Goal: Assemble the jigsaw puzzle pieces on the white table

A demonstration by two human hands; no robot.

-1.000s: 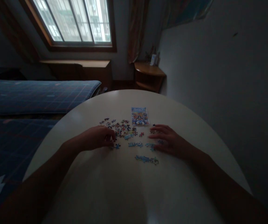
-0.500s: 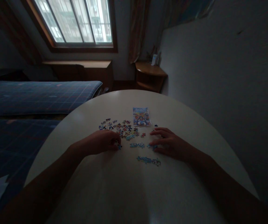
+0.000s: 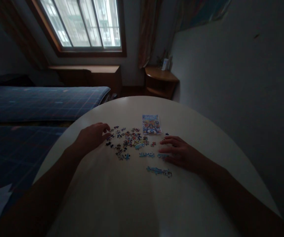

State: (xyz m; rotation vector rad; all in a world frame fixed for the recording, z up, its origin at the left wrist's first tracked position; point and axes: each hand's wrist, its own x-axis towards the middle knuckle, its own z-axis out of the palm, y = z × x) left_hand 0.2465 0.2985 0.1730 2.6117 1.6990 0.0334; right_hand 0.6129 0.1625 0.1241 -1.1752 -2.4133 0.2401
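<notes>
My left hand (image 3: 91, 138) is at the left edge of a loose pile of jigsaw pieces (image 3: 132, 138). Its thumb and forefinger are apart beside the outermost pieces, and I see nothing held between them. On the right, my right hand (image 3: 181, 153) rests with fingers spread over a small joined strip of light blue pieces (image 3: 162, 155), partly covering it. Between the hands lies another joined light blue strip (image 3: 146, 154). Closer to me is a longer joined strip (image 3: 159, 171). Beyond the pile lies a colourful printed picture sheet (image 3: 151, 124).
Everything lies on a round pale table (image 3: 122, 197). One dark blue piece (image 3: 167, 134) sits apart, just past my right fingers. A bed with a blue plaid cover (image 3: 43, 102) stands at the left, a wooden corner shelf (image 3: 161, 74) beyond the table, and a wall at the right.
My left hand has moved left and away from me, from the near side of the pile to its left edge, uncovering several pieces. My right hand stays over the light blue strip.
</notes>
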